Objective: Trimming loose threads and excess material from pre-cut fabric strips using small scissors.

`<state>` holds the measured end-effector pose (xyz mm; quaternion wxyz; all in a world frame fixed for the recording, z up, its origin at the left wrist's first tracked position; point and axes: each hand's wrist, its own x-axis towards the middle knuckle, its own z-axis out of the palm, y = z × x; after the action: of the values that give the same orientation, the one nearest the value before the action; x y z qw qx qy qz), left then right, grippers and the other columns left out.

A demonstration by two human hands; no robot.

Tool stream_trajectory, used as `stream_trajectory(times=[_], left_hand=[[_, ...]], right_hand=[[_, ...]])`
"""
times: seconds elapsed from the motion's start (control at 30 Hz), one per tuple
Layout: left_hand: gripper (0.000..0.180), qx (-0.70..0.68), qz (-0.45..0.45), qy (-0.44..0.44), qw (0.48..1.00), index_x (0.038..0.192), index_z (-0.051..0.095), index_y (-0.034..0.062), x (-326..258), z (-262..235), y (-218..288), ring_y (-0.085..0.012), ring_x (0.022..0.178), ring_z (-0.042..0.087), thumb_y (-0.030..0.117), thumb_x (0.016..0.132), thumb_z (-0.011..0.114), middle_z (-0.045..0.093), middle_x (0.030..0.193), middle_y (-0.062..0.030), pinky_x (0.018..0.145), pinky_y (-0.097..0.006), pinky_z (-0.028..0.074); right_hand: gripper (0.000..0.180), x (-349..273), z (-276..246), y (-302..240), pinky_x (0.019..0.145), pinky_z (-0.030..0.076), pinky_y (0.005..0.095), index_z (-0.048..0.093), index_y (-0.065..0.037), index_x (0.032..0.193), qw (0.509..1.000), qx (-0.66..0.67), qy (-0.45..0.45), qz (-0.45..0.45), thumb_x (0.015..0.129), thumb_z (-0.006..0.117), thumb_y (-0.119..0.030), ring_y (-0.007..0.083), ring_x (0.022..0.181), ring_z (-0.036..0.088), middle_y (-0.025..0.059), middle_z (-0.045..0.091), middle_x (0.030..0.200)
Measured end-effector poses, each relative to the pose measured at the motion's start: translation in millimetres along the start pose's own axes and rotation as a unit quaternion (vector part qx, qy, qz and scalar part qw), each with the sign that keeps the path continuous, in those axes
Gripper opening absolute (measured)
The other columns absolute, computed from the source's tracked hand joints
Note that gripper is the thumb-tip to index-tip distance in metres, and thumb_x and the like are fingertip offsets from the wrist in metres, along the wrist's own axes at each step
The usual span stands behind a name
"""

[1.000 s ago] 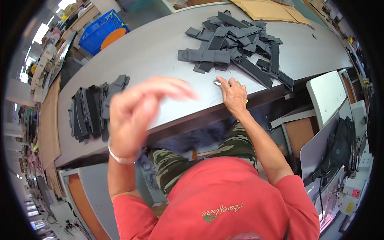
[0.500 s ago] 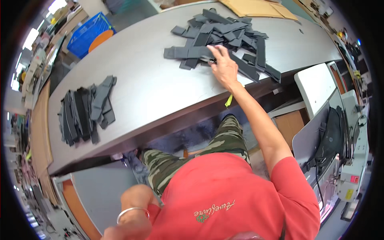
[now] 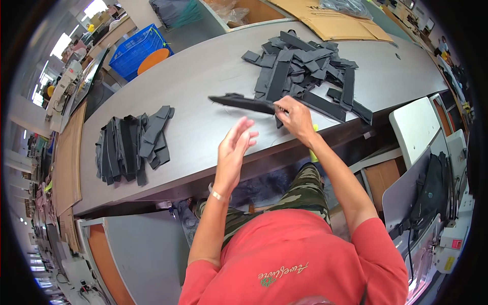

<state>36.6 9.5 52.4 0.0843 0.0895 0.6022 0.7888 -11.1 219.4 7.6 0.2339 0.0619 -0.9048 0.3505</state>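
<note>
My right hand (image 3: pixel 295 118) grips one end of a long dark grey fabric strip (image 3: pixel 243 103), holding it just above the grey table (image 3: pixel 203 81). My left hand (image 3: pixel 235 145) is raised beside it, fingers spread, holding nothing. Behind the right hand lies a loose heap of dark grey fabric strips (image 3: pixel 305 71). At the left of the table sits a laid-out stack of the same strips (image 3: pixel 132 145).
A blue crate (image 3: pixel 134 48) with an orange disc (image 3: pixel 152 60) stands beyond the table's far left. Flat brown cardboard (image 3: pixel 330 20) lies at the back. A white chair (image 3: pixel 422 124) and a machine with cables (image 3: pixel 437 203) are at my right.
My right hand has lifted one strip out of the heap and drawn it left. My left hand has come up from below my waist toward the strip.
</note>
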Motion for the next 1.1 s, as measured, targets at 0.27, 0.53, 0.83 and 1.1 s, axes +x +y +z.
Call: stream_trajectory(times=[0.27, 0.53, 0.83, 1.1], left_hand=[[0.033, -0.196, -0.073, 0.034, 0.977, 0.118, 0.045, 0.0047, 47, 2, -52, -0.0221, 0.089, 0.061, 0.031, 0.099, 0.051, 0.055, 0.106, -0.009, 0.075, -0.036, 0.051], [0.052, -0.299, -0.185, 0.005, 0.936, 0.102, 0.052, -0.0018, 12, -29, -46, -0.0224, 0.066, 0.056, 0.046, 0.098, 0.032, 0.057, 0.078, -0.014, 0.057, -0.031, 0.049], [0.054, -0.337, -0.165, -0.008, 0.927, 0.105, 0.053, -0.0019, -24, -21, -34, -0.021, 0.066, 0.053, 0.046, 0.099, 0.029, 0.054, 0.076, -0.0128, 0.057, -0.033, 0.05], [0.041, -0.184, -0.134, -0.03, 0.973, 0.115, 0.046, 0.0011, -40, -26, -34, -0.0121, 0.08, 0.057, 0.023, 0.088, 0.067, 0.057, 0.093, -0.0068, 0.064, -0.029, 0.051]], right_hand=[[0.036, -58, 9, -32, 0.065, 0.05, 0.0332, 0.066, -0.009, 0.108, 0.989, 0.095, -0.081, -0.073, 0.073, 0.068, -0.005, 0.0264, 0.072, 0.062, 0.0072, 0.06, 0.086], [0.033, -60, -16, -55, 0.072, 0.044, 0.0239, 0.064, -0.008, 0.117, 0.962, 0.252, -0.094, 0.052, 0.084, 0.066, -0.007, 0.0126, 0.077, 0.055, 0.005, 0.062, 0.088], [0.026, -57, -4, -84, 0.066, 0.045, 0.0282, 0.069, -0.011, 0.106, 0.993, 0.018, -0.007, -0.117, 0.081, 0.065, -0.004, 0.0187, 0.068, 0.057, 0.006, 0.059, 0.074], [0.049, -55, -2, -96, 0.075, 0.047, 0.0272, 0.057, -0.014, 0.127, 0.952, 0.281, -0.054, 0.108, 0.082, 0.072, -0.025, 0.016, 0.086, 0.06, 0.0093, 0.062, 0.095]])
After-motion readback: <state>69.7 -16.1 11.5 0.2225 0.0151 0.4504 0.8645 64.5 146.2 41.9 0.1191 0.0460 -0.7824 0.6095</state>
